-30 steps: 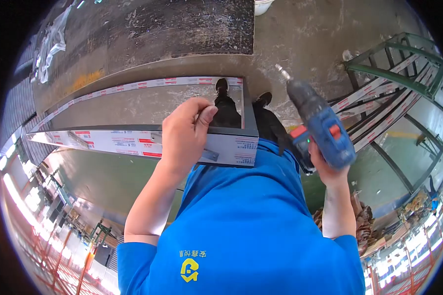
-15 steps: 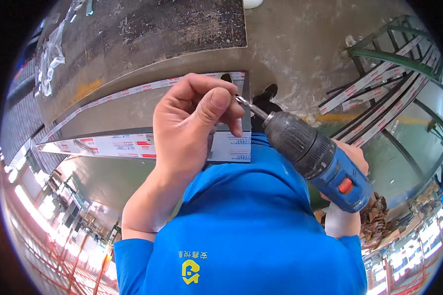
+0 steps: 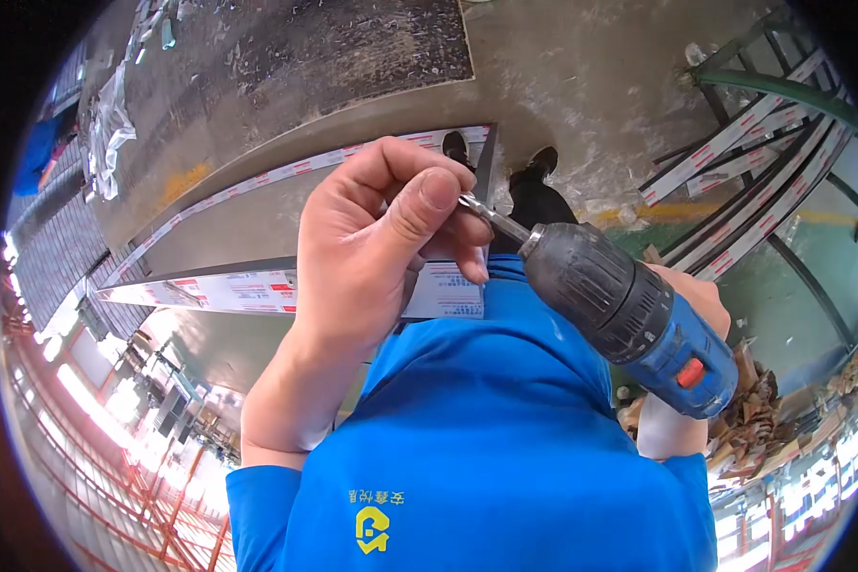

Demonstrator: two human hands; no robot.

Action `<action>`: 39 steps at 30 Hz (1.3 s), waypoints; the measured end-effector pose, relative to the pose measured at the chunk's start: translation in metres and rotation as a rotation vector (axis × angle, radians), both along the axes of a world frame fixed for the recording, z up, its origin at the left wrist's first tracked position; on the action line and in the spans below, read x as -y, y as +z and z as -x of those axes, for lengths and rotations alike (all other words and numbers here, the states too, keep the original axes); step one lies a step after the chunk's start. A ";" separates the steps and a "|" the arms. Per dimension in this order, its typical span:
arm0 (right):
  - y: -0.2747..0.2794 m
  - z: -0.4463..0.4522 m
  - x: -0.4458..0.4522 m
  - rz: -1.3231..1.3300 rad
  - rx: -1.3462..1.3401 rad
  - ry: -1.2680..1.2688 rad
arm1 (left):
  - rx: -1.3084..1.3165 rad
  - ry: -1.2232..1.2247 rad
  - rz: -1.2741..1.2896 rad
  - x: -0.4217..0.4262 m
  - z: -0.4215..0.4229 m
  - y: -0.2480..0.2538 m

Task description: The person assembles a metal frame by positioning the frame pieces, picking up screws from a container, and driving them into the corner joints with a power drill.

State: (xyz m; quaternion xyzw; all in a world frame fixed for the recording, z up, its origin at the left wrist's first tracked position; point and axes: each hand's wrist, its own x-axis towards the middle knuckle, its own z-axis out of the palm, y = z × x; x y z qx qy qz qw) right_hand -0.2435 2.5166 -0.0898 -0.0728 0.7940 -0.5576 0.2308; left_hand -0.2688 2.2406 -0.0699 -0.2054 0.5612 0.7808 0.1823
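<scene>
My right hand [image 3: 693, 297] is wrapped round a blue and black cordless drill [image 3: 629, 305], mostly hidden behind its body. The drill points up and to the left, a silver bit [image 3: 505, 225] in its chuck. At the bit's tip, my left hand [image 3: 381, 224] is closed in a pinch, thumb against forefinger. Whether it grips the tip itself or a small piece there, I cannot tell. Beneath the left hand lies a long dark frame [image 3: 200, 291] with white, red-printed film along its sides.
Beyond the frame, a worn dark board [image 3: 353, 48] lies at the top. A green metal rack [image 3: 782, 95] at right carries several film-wrapped profiles [image 3: 734, 243]. Crumpled brown paper [image 3: 748, 410] is at lower right, and clear plastic wrap [image 3: 112, 129] lies at upper left.
The drill and my right hand have shifted slightly right and down in view. My left hand keeps its pinch at the bit's tip. Both shoes now show more fully.
</scene>
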 end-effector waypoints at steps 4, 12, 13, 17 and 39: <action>-0.011 0.002 -0.007 0.053 -0.006 0.031 | 0.136 -0.129 0.035 0.001 0.009 0.006; -0.034 -0.014 -0.038 0.154 0.104 -0.032 | 0.293 -0.145 -0.333 0.002 0.007 -0.009; -0.040 -0.016 -0.042 0.172 0.134 -0.047 | 0.166 -0.181 -0.098 -0.001 0.003 -0.012; -0.064 -0.024 -0.055 0.240 0.248 -0.126 | -0.402 -0.990 1.158 0.019 -0.017 -0.019; -0.168 -0.030 -0.053 0.750 0.178 0.153 | -0.615 -1.164 1.141 0.036 -0.048 -0.061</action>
